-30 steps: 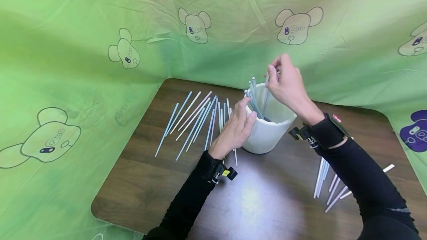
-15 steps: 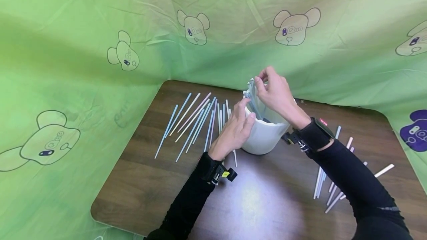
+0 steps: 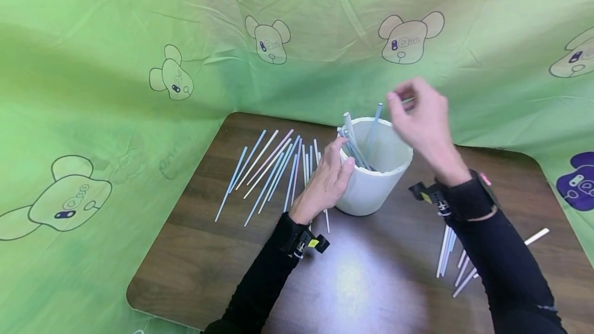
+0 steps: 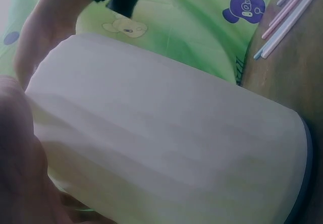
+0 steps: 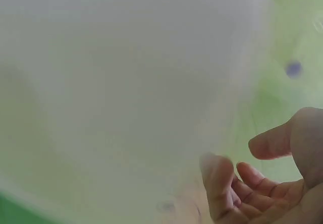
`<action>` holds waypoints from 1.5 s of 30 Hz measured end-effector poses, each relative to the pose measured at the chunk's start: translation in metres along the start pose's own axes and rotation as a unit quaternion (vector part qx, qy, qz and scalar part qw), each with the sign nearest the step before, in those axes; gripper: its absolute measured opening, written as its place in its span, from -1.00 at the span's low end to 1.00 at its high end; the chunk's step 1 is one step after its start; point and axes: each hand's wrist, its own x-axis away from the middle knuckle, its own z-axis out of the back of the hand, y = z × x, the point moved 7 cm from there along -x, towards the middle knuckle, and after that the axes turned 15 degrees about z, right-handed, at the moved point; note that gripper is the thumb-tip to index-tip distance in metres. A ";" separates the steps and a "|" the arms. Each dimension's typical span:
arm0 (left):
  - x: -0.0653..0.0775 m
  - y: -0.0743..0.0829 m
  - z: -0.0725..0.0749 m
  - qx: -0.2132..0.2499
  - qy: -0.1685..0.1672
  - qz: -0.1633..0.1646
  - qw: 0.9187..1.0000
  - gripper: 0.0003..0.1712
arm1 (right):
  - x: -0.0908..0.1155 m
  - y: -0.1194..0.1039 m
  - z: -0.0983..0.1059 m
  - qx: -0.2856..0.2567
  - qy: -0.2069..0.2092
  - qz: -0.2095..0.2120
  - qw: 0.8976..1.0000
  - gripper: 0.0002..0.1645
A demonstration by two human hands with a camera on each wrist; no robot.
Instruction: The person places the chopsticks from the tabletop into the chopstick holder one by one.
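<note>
Step looks like loading straws (image 3: 265,188) into bucket (image 3: 371,192), near desk (image 3: 185,267)'s far edge. Left hand (image 3: 327,179) grips its rim; right hand (image 3: 422,115) empty, fingers loose, beside blue straw (image 3: 378,113) leaning inside. Next probably calls for another straw from desk's right side.

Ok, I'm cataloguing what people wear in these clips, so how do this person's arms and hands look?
Both the left hand and right hand are gloveless. The left sleeve and right sleeve are long and black. The left wristband and right wristband are black too, each carrying a small dark camera; the left camera has a yellow patch.
</note>
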 end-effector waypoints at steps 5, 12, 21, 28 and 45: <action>0.001 0.001 0.000 0.002 0.006 0.003 1.000 -0.32 | 0.007 0.045 0.054 0.063 0.020 -0.096 0.993 -0.60; 0.000 0.004 -0.001 0.004 0.014 -0.006 1.000 -0.32 | 0.042 0.126 0.082 0.113 -0.140 -0.201 0.963 -0.11; -0.001 0.006 -0.001 0.004 0.020 -0.003 1.000 -0.33 | 0.095 0.221 0.055 0.144 -0.321 -0.307 0.884 0.03; -0.002 0.009 -0.002 -0.003 0.023 -0.013 1.000 -0.35 | 0.125 0.267 0.031 0.100 -0.363 -0.352 0.857 -0.19; -0.002 0.006 -0.005 -0.002 0.015 0.004 1.000 -0.32 | 0.146 0.295 0.008 0.048 -0.347 -0.347 0.870 -0.48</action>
